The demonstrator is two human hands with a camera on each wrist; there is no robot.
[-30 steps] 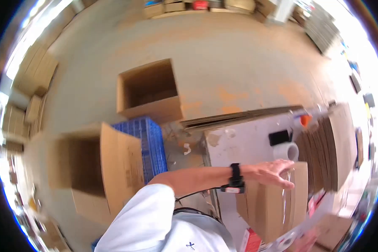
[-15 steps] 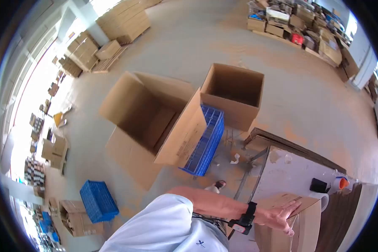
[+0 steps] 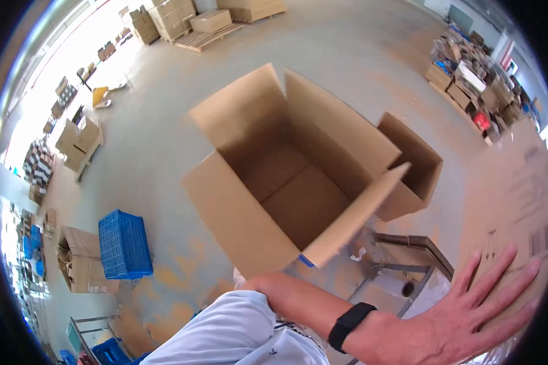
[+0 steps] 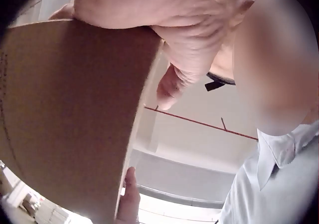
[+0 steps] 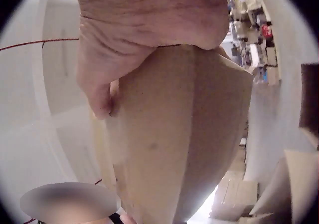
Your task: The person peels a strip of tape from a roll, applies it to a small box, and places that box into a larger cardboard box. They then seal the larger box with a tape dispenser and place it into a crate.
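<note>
My left hand point(image 3: 435, 331) lies with spread, straight fingers on the printed face of a closed cardboard box point(image 3: 511, 201) at the right of the head view. In the left wrist view, the left thumb point(image 4: 172, 87) points down past the box's edge. My right hand point(image 5: 149, 24) is over the box's other end, its thumb point(image 5: 102, 104) hooked at the taped edge and its other fingers hidden. The box is tilted between both hands. Left of it stands a large open cardboard box point(image 3: 286, 176), flaps raised, its inside bare.
A smaller open box point(image 3: 432, 170) stands behind the large one. Flat cardboard point(image 3: 414, 243) leans by the bench frame point(image 3: 402, 267). A blue crate point(image 3: 125, 243) and a torn carton point(image 3: 79, 261) are at the left. Scrap cartons point(image 3: 475, 85) are piled at back right.
The head view has swung left, bringing the large open box to the middle. The closed box has risen from the white table, and my left hand has come closer to the camera with it.
</note>
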